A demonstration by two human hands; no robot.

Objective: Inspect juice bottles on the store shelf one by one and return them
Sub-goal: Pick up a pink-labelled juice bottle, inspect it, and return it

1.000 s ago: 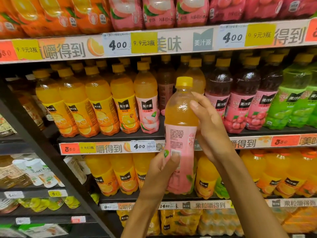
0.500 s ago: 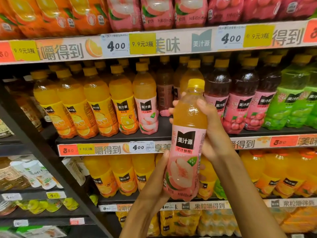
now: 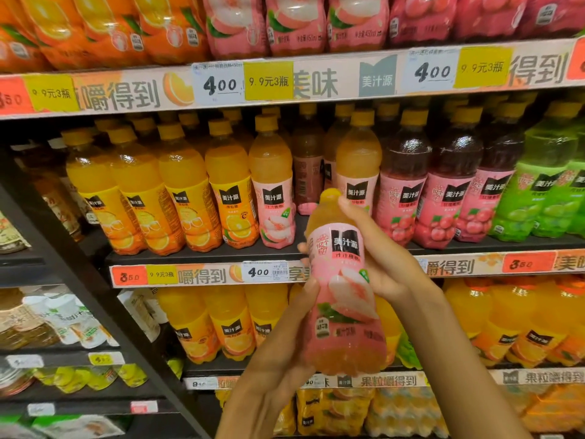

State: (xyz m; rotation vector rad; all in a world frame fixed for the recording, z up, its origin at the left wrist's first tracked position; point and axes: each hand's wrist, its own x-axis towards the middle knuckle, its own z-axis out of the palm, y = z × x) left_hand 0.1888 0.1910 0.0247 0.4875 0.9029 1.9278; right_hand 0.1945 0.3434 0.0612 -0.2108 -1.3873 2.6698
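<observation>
Setting: a shop, at the drinks aisle. Behind the hands, tiered dark shelves carry dense rows of bottled juice sorted by flavour: orange, pink, dark red, green. Each shelf edge bears printed brand strips, handwritten price tags and yellow offer labels. Left of the hands, a second rack holds packaged goods.

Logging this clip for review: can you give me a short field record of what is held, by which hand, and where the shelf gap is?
held item: peach juice bottle, pink label facing camera
left hand: grips lower body
right hand: grips upper body
bottle pose: tilted, cap away from the camera
shelf gap: middle shelf, between two front-row peach bottles
</observation>
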